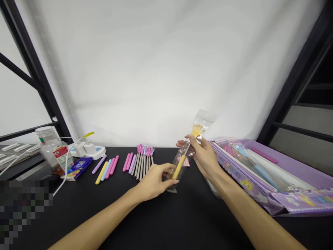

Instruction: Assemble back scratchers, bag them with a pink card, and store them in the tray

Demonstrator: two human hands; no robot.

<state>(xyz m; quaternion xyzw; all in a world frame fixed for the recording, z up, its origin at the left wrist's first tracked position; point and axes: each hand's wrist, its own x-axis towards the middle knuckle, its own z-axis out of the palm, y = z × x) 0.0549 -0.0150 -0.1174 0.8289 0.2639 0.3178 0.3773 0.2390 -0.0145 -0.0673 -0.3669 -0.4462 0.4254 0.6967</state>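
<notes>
Black table [187, 222]: both our hands [156, 178] grasp a bagged yellow scratcher [179, 166].
Its claw [197, 131] points toward one o'clock.

A pale, softly shadowed wall [145, 76] rises behind the black tabletop [192, 225], between black posts [296, 80].

Left grip [153, 181] and right grip [206, 156] hold a bagged yellow scratcher [179, 167]; metal-stemmed scratchers [142, 164] lie left on the surface [182, 222], a purple box [307, 167] right.
</notes>
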